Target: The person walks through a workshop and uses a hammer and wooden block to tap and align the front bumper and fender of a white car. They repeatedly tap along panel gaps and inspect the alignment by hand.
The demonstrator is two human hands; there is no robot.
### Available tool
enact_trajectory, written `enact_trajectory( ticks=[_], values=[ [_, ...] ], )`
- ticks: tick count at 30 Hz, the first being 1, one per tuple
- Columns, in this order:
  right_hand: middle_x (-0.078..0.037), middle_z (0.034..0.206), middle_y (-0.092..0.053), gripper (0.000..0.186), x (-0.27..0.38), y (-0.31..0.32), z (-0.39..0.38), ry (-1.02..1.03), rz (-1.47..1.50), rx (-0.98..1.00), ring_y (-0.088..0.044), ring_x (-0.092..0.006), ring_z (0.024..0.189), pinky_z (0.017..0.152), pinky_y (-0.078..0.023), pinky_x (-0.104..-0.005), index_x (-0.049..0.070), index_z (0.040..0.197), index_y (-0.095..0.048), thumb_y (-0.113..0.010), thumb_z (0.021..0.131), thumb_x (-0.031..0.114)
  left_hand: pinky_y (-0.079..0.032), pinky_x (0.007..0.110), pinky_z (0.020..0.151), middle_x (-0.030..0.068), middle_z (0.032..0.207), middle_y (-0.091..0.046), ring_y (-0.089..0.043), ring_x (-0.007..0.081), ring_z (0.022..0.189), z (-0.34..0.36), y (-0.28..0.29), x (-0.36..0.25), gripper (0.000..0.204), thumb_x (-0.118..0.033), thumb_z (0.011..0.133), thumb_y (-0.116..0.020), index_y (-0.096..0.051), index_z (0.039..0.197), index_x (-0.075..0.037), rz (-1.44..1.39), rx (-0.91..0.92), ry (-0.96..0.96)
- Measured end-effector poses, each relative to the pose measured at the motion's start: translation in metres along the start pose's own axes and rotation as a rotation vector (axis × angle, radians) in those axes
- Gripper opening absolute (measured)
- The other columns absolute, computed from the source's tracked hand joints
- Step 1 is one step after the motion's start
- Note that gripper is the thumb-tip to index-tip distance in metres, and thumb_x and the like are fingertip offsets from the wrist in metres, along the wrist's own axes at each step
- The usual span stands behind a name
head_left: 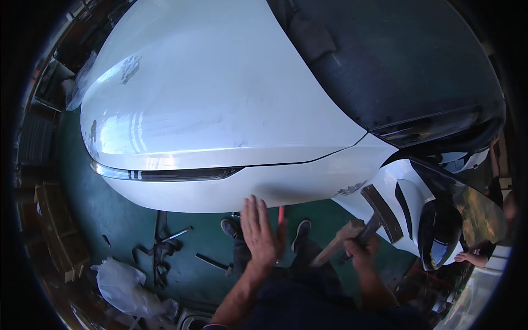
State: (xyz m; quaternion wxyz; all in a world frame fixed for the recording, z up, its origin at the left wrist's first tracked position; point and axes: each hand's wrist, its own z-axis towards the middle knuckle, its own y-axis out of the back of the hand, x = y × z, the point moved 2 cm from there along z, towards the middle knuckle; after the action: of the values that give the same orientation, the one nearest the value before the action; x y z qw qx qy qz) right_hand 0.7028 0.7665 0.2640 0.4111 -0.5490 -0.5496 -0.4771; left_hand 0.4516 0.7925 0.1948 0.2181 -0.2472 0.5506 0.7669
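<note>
My left hand [260,232] is open, fingers stretched upward at the lower edge of the white car's front fender [198,195]. My right hand [359,251] grips a hammer [381,217] with a dark head and what looks like a rough wooden bar [338,242]. The hammer head stands in front of the open white door [386,190], which has a black mirror [440,228]. A scuffed patch [350,188] shows on the fender nearby, and another [130,69] on the bonnet [214,82] above.
Straps [161,253], loose tools [213,264] and plastic sheeting [126,286] lie on the green floor [82,181]. Cardboard boxes [58,231] stand at the left. Another person's hand [470,258] touches the door's edge at the right; more of a person shows at the far right rim.
</note>
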Motion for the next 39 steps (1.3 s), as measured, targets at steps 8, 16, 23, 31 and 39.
enact_trajectory(
  ticks=[8, 16, 23, 31, 39],
  values=[
    [-0.01, 0.094, -0.071, 0.026, 0.006, 0.052, -0.004, -0.137, -0.109, 0.128, -0.069, -0.0197, 0.08, 0.069, -0.054, -0.0322, 0.001, 0.109, -0.066, -0.075, 0.085, 0.003, -0.017, 0.066, 0.123, 0.0375, 0.164, -0.02, -0.019, 0.0556, 0.153, 0.058, -0.058, -0.013, 0.086, -0.04, 0.1, -0.064, -0.025, 0.159, 0.009, 0.19, -0.108, 0.026],
    [-0.013, 0.083, -0.07, 0.013, 0.004, 0.075, 0.041, -0.256, -0.163, 0.246, -0.067, -0.0201, 0.066, 0.057, -0.051, -0.0304, -0.002, 0.092, -0.071, -0.072, 0.09, 0.011, -0.02, 0.07, 0.12, 0.0424, 0.164, -0.011, -0.014, 0.0624, 0.151, 0.057, -0.115, -0.096, 0.095, -0.035, 0.095, -0.073, -0.02, 0.159, 0.01, 0.045, -0.02, 0.032],
    [-0.012, 0.08, -0.065, 0.028, 0.025, 0.072, 0.043, -0.279, -0.088, 0.173, -0.057, -0.014, 0.059, 0.05, -0.042, -0.0261, -0.007, 0.095, -0.067, -0.062, 0.102, 0.019, -0.03, 0.062, 0.119, 0.0262, 0.156, -0.047, -0.043, 0.0429, 0.148, 0.031, -0.094, -0.117, 0.065, -0.023, 0.09, -0.075, -0.054, 0.146, 0.0, -0.204, 0.21, -0.314],
    [-0.011, 0.078, -0.063, 0.014, 0.025, 0.036, 0.048, -0.25, 0.314, 0.116, -0.06, -0.0168, 0.063, 0.055, -0.046, -0.0292, -0.006, 0.1, -0.065, -0.067, 0.094, 0.006, -0.031, 0.059, 0.119, 0.0195, 0.151, -0.056, -0.048, 0.0406, 0.145, 0.08, 0.047, 0.032, 0.045, -0.017, 0.095, -0.068, -0.065, 0.14, -0.011, 0.246, 0.099, -0.426],
    [-0.001, 0.081, -0.066, 0.022, 0.052, -0.096, -0.028, -0.004, 0.028, -0.336, -0.056, -0.0059, 0.067, 0.059, -0.043, -0.0231, -0.001, 0.113, -0.071, -0.071, 0.091, 0.005, -0.029, 0.064, 0.12, 0.0199, 0.164, -0.037, -0.033, 0.0438, 0.152, 0.176, 0.1, 0.109, 0.056, -0.022, 0.089, -0.076, -0.061, 0.143, -0.018, 0.261, 0.362, -0.818]
  ],
)
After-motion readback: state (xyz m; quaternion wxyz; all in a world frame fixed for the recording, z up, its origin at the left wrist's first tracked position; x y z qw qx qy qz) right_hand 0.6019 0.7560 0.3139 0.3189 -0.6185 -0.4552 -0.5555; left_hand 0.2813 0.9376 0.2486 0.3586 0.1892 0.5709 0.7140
